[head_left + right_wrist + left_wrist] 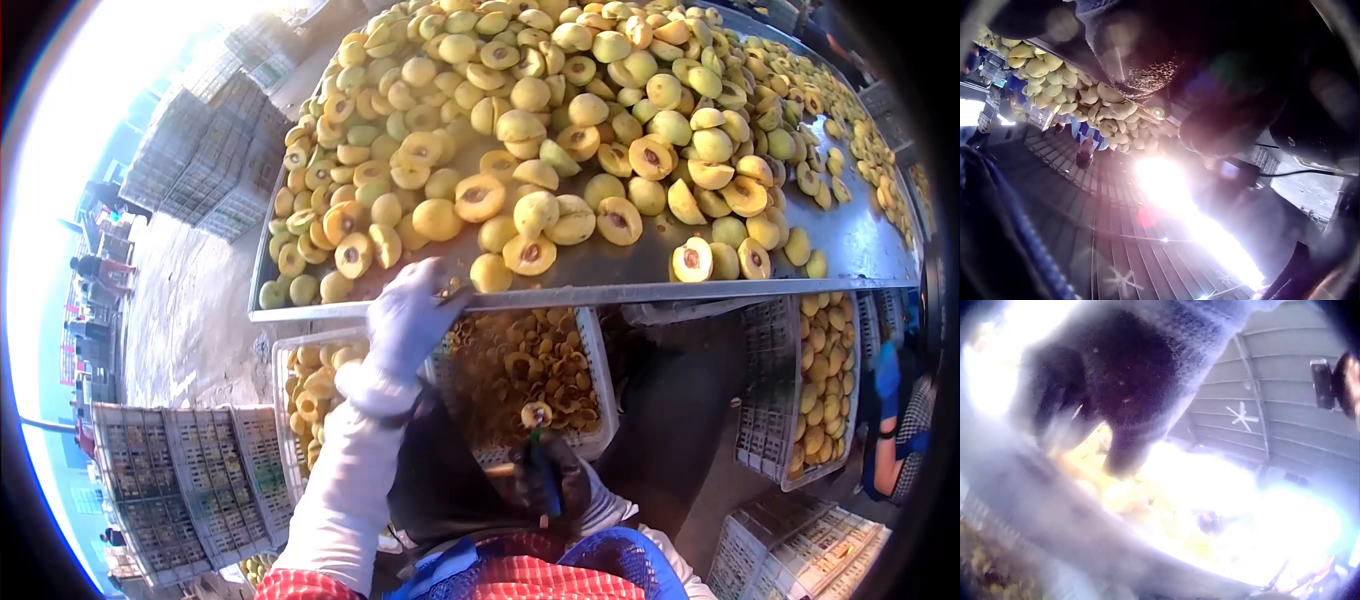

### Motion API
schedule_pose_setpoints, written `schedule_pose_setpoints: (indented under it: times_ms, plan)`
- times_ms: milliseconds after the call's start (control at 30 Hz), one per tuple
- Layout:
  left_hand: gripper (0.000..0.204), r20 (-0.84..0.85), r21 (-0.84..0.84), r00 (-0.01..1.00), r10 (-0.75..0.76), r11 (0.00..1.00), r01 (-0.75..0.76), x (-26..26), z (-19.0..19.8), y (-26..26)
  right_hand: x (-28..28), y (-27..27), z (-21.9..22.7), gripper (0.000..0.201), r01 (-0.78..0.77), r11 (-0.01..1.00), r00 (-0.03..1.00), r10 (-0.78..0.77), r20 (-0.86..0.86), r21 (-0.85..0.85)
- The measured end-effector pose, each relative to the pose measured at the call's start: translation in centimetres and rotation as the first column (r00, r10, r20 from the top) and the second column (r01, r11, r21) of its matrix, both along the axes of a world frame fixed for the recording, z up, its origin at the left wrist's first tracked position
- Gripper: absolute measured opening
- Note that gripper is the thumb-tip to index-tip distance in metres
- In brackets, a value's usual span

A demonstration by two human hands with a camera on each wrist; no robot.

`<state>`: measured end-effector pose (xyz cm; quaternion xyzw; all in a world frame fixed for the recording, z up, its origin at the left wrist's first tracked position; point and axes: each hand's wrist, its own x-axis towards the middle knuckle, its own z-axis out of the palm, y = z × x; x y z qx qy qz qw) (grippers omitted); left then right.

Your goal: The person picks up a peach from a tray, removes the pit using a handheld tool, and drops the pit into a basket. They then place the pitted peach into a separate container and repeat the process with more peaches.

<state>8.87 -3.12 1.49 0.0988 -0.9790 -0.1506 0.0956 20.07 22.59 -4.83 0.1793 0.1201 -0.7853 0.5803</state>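
In the head view my left hand point(405, 318), in a pale glove with dark fingertips, reaches over the metal table's near edge beside the halved yellow peaches point(480, 198). Its thumb and fingers stand apart, with no fruit visible between them. The left wrist view shows the dark palm side of the glove point(1125, 375) over blurred, overexposed fruit. Low in front of my lap, my right hand point(572, 478), dark-gloved, grips a slim tool point(541, 462) with a green-and-blue handle. A small cut peach piece point(536, 414) overlaps the tool's tip.
The table's raised metal rim point(600, 294) runs across in front of me. Below it stand a crate point(598, 385) of brown scraps between my knees and a crate of peaches point(283, 400) at left. More crates point(770, 400) stand at right, near another person's arm point(886, 440).
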Motion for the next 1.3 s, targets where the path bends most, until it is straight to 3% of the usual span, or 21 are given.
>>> schedule_pose_setpoints:
  times_ms: [67,167,267,300,367,433,500,533,600,633,700,733,767,867,933,967,1100,1133,1200,1233,1300]
  plan:
    - [0.062,0.494,-0.146,0.869,0.014,0.987,0.067,-5.8,0.4,2.0,0.1,-0.1,0.2,0.040,0.045,0.996,0.999,-0.043,-0.033,0.079]
    - [0.086,0.696,-0.066,0.714,-0.074,0.984,0.166,-10.4,-0.9,2.1,-0.9,0.1,-0.2,0.040,0.045,0.996,0.999,-0.045,0.000,0.075]
    - [0.077,0.524,-0.024,0.837,-0.158,0.980,0.200,-9.4,-2.5,0.4,-0.8,-0.3,-1.5,0.039,0.058,0.979,0.996,-0.069,0.054,0.193]
    - [0.076,0.529,0.084,0.838,-0.131,0.991,0.102,-8.7,-1.6,0.6,-0.8,-0.2,-2.1,0.039,0.065,0.993,0.992,-0.075,0.106,0.095]
    - [0.069,0.177,0.246,0.965,-0.195,0.958,0.148,-6.2,-2.4,0.1,-1.2,0.1,-2.9,0.040,0.095,0.991,0.977,-0.074,0.201,-0.098]
    - [0.057,-0.121,0.383,0.955,-0.270,0.875,0.296,-3.3,-2.1,0.5,-1.4,0.2,-0.6,0.041,0.126,0.989,0.989,-0.120,0.082,-0.071]
    - [0.068,-0.136,0.909,0.978,-0.159,0.373,0.187,0.4,-1.1,2.7,-3.4,0.6,3.8,0.044,0.010,0.988,0.996,-0.023,-0.081,-0.153]
    - [0.072,-0.129,0.988,0.986,-0.105,0.075,0.137,2.2,-0.1,4.7,-3.8,0.4,4.1,0.044,0.019,0.981,0.995,-0.036,-0.088,-0.192]
    - [0.076,-0.040,0.999,0.988,-0.147,-0.003,0.040,5.1,0.0,6.4,-3.4,-0.1,4.6,0.044,0.040,0.962,0.994,-0.066,-0.091,-0.269]
    - [0.080,-0.024,0.995,0.979,-0.203,-0.096,0.005,6.1,0.0,6.9,-3.0,-1.0,2.6,0.041,0.101,0.981,0.988,-0.079,0.136,-0.167]
    - [0.080,0.010,0.988,0.986,-0.164,-0.149,-0.035,7.6,0.3,8.0,-2.2,-2.2,0.6,0.033,0.367,0.894,0.850,-0.210,-0.483,0.257]
    - [0.080,0.019,0.978,0.990,-0.142,-0.204,-0.048,8.0,0.3,8.2,-2.2,-1.8,0.3,0.028,0.385,0.871,0.818,-0.168,-0.550,0.306]
    - [0.079,0.024,0.994,0.995,-0.097,-0.107,-0.034,8.4,0.1,8.3,-2.5,-1.4,0.6,0.023,0.404,0.843,0.784,-0.119,-0.610,0.355]
    - [0.075,0.036,0.997,0.992,-0.121,-0.062,-0.044,9.4,-0.5,7.6,-2.1,-1.2,0.5,0.021,0.600,0.661,0.475,0.159,-0.866,0.451]
    - [0.069,0.059,0.996,0.989,-0.138,-0.056,-0.068,9.9,-0.4,7.2,-3.6,-1.7,3.8,0.026,0.592,0.649,0.454,0.221,-0.863,0.478]
    - [0.068,0.061,0.996,0.988,-0.140,-0.063,-0.071,9.9,-0.6,7.1,-3.9,-2.1,4.5,0.029,0.727,0.567,0.288,0.262,-0.921,0.389]
    - [0.045,0.081,0.996,0.981,-0.174,0.057,-0.072,8.7,0.0,7.7,-4.2,-3.4,3.9,0.037,0.682,0.680,0.448,-0.099,-0.888,0.269]
    - [0.042,0.123,0.991,0.976,-0.180,0.068,-0.112,8.4,-1.0,7.8,-4.6,-2.8,3.6,0.038,0.689,0.653,0.211,0.233,-0.949,0.313]
    - [0.039,0.144,0.979,0.981,-0.128,0.161,-0.123,8.2,-3.2,7.6,-5.4,-2.6,4.0,0.042,0.633,0.701,0.221,0.242,-0.945,0.328]
    - [0.040,0.080,0.956,0.990,-0.115,0.290,-0.043,8.0,-4.6,7.4,-5.8,-2.5,3.9,0.042,0.635,0.698,0.229,0.238,-0.944,0.330]
    - [0.043,0.106,0.944,0.992,-0.067,0.320,-0.079,7.4,-3.5,8.1,-5.9,-3.0,3.8,0.043,0.709,0.651,0.175,0.213,-0.961,0.273]
